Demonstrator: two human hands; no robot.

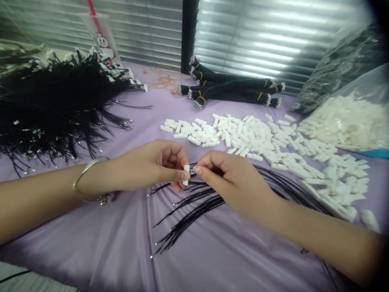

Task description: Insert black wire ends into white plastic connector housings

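To the left of the left grip, black wires (54, 97) lie tangled on the purple-draped desk (121, 251); a sleeve or bracelet (91, 174) brushing them could drag strands loose. The left grip (154, 166) pinches a small white connector (186, 174) between thumb and fingers; so slight a piece could twist or pop out if squeezed off-centre. Just right of it, the right grip (232, 176) is closed on what looks like a thin wire's metal tip (192, 171), which could bend or miss its slot if pushed at a slant. Below the right grip, loose wires (194, 215) fan out and could snag on it. Beyond and right, a heap of white pieces (252, 134) could scatter if the forearm sweeps through.
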